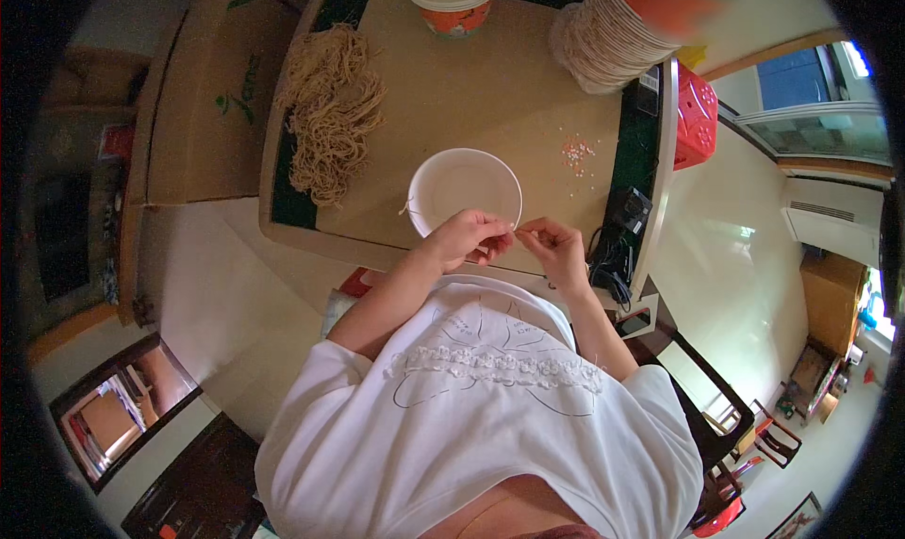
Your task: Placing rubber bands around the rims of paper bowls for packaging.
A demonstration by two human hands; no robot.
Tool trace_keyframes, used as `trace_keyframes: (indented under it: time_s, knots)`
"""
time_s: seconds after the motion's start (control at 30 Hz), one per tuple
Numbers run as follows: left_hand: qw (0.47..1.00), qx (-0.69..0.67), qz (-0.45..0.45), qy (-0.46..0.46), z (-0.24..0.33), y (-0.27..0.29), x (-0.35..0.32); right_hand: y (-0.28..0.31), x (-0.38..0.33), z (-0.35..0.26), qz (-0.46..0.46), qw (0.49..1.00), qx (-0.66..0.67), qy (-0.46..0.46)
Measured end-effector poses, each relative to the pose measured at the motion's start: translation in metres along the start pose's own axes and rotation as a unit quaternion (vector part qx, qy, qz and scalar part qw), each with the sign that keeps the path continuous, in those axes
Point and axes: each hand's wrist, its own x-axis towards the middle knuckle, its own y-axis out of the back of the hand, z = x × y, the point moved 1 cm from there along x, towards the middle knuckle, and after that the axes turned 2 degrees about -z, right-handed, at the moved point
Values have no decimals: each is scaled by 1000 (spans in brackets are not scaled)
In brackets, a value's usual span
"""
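My left hand (468, 236) and my right hand (556, 249) meet at the near edge of the table, fingertips almost touching, pinching something very thin between them; it is too small to name, perhaps a thread. Just beyond the hands sits a white paper bowl (452, 183), which looks empty, with a short pale strand at its left rim. A scatter of tiny pale and pink beads (577, 151) lies to the right of the bowl. A heap of tan string (330, 115) rests at the table's left end.
The table is covered with brown cardboard (471, 87). At its far edge stand a paper cup (451, 0) and a tall leaning stack of paper bowls (617, 30). Black cables and a charger (617, 233) lie at the right edge. A red crate (696, 115) stands beyond.
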Motion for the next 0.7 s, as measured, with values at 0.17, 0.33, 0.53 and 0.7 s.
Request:
trace_keyframes:
  time_s: [0.17,0.33,0.53,0.7]
  knots:
    - [999,10,31,-42,0,-3,2,1,1,2,-3,1000,4,-30]
    - [994,62,39,-80,-1,-2,4,-1,3,3,9,996,53,-68]
    - [999,-13,35,13,-3,0,7,-1,2,3,8,1000,7,7]
    - [998,-60,8,-7,-10,8,12,1,1,0,1,999,-32,9]
